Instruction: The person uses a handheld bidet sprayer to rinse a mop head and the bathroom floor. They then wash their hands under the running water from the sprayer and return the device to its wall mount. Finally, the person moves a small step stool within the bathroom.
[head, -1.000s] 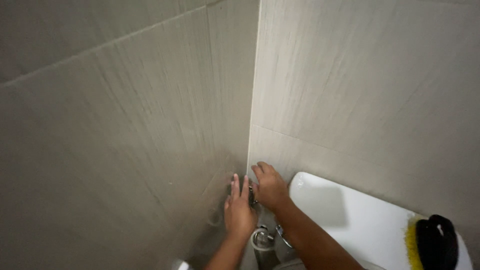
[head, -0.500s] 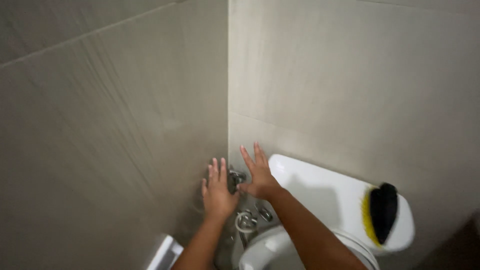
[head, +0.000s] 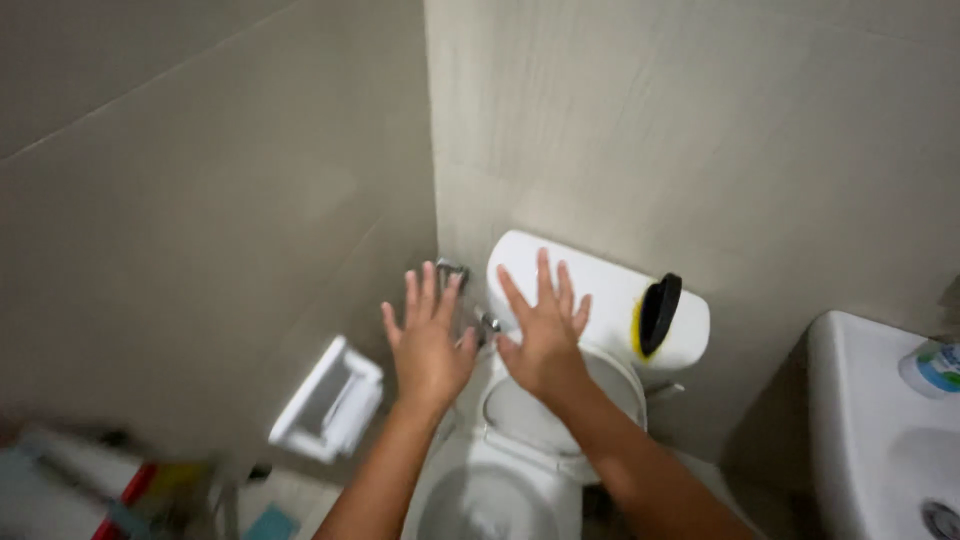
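Note:
My left hand (head: pixel 428 340) is spread flat, fingers apart, holding nothing, in front of the tiled corner beside a small metal valve (head: pixel 452 270). My right hand (head: pixel 545 335) is also spread with nothing in it, hovering over the left part of the white toilet tank lid (head: pixel 600 285). A metal fitting (head: pixel 487 322) shows between the two hands. A black and yellow scrub brush (head: pixel 655 312) lies on the right end of the tank lid. Below my arms is the white toilet bowl (head: pixel 500 490) with its raised lid (head: pixel 610 380).
A white paper holder (head: pixel 330 400) hangs on the left wall. A white sink (head: pixel 870 420) stands at the right with a small bottle (head: pixel 932 368) on its edge. Red and blue items (head: pixel 140 490) lie blurred on the floor at lower left.
The view has tipped down and right, bringing the toilet bowl, paper holder and sink into sight. Both hands have come away from the corner fittings and spread flat.

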